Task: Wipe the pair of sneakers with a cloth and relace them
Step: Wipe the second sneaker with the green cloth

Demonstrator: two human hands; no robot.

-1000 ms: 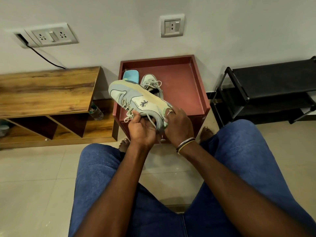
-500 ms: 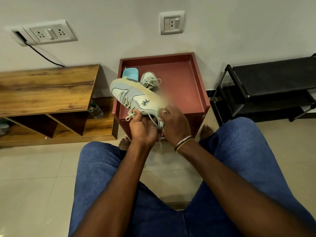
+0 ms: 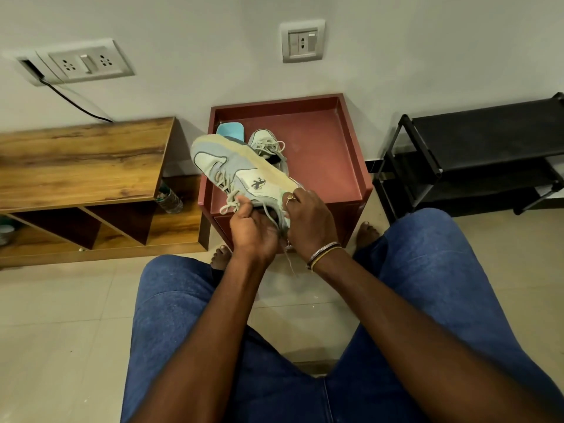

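Sneakers (image 3: 213, 160): two (one (image 3: 268, 146) on table (image 3: 329, 154)); right fingers (image 3: 297, 203) grip other, left fingers (image 3: 244, 206) pinch lace (image 3: 228, 205).

Soft, even room light filled your view, with no glare. The wall (image 3: 189, 32) at 12 o'clock was bright, and the cable (image 3: 73, 101) at 10 o'clock threw a faint shadow on it. The shelf cubbies (image 3: 61, 224) at 9 o'clock and the black rack (image 3: 476, 148) at 3 o'clock were dim. Your wide lens bent the socket plate (image 3: 82, 62). The sneaker (image 3: 232, 169), its lace (image 3: 228, 206), your left hand (image 3: 253, 230) and right hand (image 3: 308, 221) were sharp.
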